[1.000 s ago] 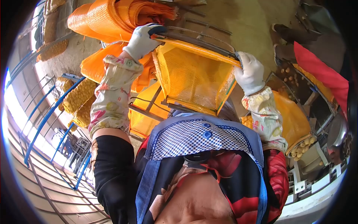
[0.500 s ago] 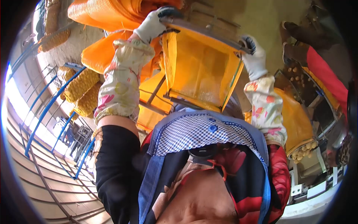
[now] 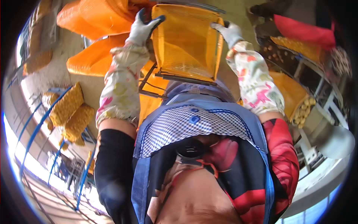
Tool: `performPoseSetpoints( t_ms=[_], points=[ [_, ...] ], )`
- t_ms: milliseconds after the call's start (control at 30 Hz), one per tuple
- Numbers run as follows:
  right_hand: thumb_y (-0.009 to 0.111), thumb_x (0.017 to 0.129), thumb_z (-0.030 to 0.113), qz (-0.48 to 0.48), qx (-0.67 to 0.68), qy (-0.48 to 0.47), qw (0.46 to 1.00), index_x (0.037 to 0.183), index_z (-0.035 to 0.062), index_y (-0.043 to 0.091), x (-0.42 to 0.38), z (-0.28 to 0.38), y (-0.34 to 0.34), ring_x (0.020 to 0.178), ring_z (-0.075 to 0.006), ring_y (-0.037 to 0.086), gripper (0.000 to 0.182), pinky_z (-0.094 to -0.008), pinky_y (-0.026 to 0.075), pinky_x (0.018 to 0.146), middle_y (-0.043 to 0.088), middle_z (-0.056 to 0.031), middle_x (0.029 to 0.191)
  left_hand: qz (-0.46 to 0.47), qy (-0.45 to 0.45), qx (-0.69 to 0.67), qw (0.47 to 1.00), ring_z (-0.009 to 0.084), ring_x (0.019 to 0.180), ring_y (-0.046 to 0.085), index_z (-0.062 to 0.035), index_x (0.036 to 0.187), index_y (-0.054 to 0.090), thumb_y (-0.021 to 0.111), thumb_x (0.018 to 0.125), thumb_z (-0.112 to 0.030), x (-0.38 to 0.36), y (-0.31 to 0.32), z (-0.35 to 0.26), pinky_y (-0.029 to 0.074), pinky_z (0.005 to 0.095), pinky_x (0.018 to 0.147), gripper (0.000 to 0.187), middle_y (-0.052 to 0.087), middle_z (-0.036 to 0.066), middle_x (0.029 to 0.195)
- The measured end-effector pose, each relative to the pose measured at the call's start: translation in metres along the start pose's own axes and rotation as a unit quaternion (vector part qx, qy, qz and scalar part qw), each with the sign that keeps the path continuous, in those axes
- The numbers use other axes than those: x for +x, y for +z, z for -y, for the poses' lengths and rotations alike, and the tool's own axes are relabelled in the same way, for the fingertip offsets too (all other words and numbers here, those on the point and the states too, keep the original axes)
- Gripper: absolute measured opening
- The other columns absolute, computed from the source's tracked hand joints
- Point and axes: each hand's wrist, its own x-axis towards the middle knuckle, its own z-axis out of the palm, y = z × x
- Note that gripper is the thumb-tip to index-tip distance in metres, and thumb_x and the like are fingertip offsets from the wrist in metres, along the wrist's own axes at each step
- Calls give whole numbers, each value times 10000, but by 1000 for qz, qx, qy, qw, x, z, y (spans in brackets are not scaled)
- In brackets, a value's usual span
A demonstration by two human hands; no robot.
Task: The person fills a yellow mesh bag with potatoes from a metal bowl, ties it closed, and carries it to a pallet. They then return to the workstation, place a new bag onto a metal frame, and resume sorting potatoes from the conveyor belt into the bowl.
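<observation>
An orange-yellow mesh bag point(image 3: 184, 41) is spread over a dark metal frame point(image 3: 186, 78) in front of my apron. My left hand point(image 3: 143, 29), in a white glove with dark fingertips, is at the bag's upper left edge. Its thumb reaches over the edge and is spread from the raised forefinger. At the upper right edge is my right hand point(image 3: 230, 33), gloved alike, with its thumb over the mesh and its other fingers bent and partly hidden.
Orange bags or sheets point(image 3: 97, 18) lie at the upper left. Filled mesh sacks point(image 3: 69, 104) stand by blue rails point(image 3: 41, 115) on the left. On the right are an open sack of potatoes point(image 3: 304, 112), metal framework and a red cloth point(image 3: 304, 31), with part of a person behind.
Both hands have moved off the upper bar to the bag's side edges. The left hand's fingers have spread. The bag has shifted up and left in view, with its mesh now lying across the frame.
</observation>
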Motion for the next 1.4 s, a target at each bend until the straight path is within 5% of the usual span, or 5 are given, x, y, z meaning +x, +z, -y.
performPoseSetpoints(
  t_ms=[333,500,900,1100,1400],
  points=[
    [754,692,487,-81,200,23,976,939,-17,627,-88,-21,-2,789,-219,603,576,-325,482,738,655,-135,871,66,266,302,913,381,1116,500,21,1206,501,653,815,-154,-131,-56,-36,402,384,943,454,538,211,1194],
    [654,704,538,-190,115,58,973,788,71,667,-119,-135,-30,714,-307,620,475,-383,480,671,653,-155,787,134,88,151,975,272,1001,584,41,1153,541,612,802,1,-168,-15,-62,459,339,856,360,591,172,1091],
    [692,707,395,-481,-122,360,790,1089,89,559,-277,-378,-248,1161,-300,462,508,-443,426,890,547,-120,1167,400,225,146,876,176,829,655,24,1093,578,615,804,-26,-151,290,-216,506,271,700,296,656,114,945],
    [693,699,415,-370,-132,388,834,1138,82,553,-285,-390,-289,1197,-284,440,569,-437,411,906,491,-105,1283,551,354,202,728,258,837,643,-33,1064,600,650,791,-162,-184,445,-256,494,326,732,306,651,141,942],
    [681,706,365,-346,-166,373,845,969,80,608,-275,-398,-297,1158,-274,480,394,-428,458,813,585,-94,1038,652,-93,82,748,192,813,619,-52,1137,566,567,885,-145,-200,602,-251,517,301,729,269,625,69,954]
  ],
)
